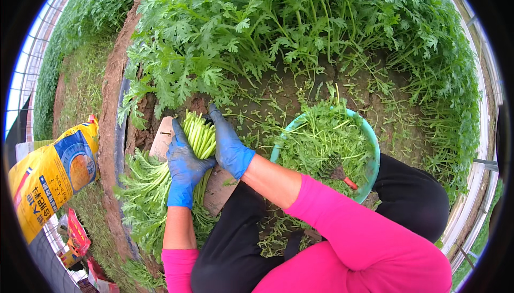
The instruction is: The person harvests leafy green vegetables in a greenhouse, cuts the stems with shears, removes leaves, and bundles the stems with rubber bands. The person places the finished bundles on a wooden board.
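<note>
Both my hands wear blue, soil-stained gloves. A bundle of leafy greens sits between them, its cut stem ends pointing away from me. My left hand wraps the bundle's left and near side, thumb side up along the stems. Against its right side lies my right hand, fingers stretched forward, palm pressed to the stems. Feathery leaves spread out to the left of my left wrist. Under the bundle is a wooden board; a nail shows near its far end.
A teal basin of loose greens stands right of my arm, with a red-handled hand rake on top. Dense leafy plants grow ahead and right. Left, beyond a soil ridge, is a yellow printed sack. My knee flanks the basin.
</note>
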A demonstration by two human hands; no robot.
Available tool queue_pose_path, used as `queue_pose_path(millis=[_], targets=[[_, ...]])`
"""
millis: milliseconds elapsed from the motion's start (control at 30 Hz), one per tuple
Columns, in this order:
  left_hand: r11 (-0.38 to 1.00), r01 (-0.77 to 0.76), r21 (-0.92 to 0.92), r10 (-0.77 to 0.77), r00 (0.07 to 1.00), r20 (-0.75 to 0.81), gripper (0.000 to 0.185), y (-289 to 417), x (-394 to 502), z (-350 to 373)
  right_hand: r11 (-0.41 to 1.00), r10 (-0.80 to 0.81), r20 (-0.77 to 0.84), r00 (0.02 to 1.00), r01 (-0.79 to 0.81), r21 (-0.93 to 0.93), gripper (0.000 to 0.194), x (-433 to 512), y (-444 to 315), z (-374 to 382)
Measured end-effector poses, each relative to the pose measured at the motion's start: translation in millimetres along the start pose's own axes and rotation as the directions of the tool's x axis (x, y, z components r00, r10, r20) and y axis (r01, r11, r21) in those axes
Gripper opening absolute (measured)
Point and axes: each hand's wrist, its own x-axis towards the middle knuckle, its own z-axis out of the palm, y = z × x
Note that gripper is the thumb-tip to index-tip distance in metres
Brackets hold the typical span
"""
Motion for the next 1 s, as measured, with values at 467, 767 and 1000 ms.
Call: queue_pose_path(millis=[467,767,1000], targets=[[0.996,0.072,0.054,-0.069,0.996,-0.047,0.13,17,-6,-2,-0.125,-0.203,0.543,0.815,0.529,-0.84,0.027,21,-55,25],[0.997,0.063,0.034,-0.061,0.995,-0.074,0.127,15,-9,-1,-0.787,0.109,0.324,0.94,0.281,-0.549,0.036,13,-145,15],[0.989,0.098,0.115,-0.102,0.994,0.031,0.124,20,-6,-8,-0.41,0.391,0.085,0.916,0.257,-0.875,0.062,42,-132,-1]])
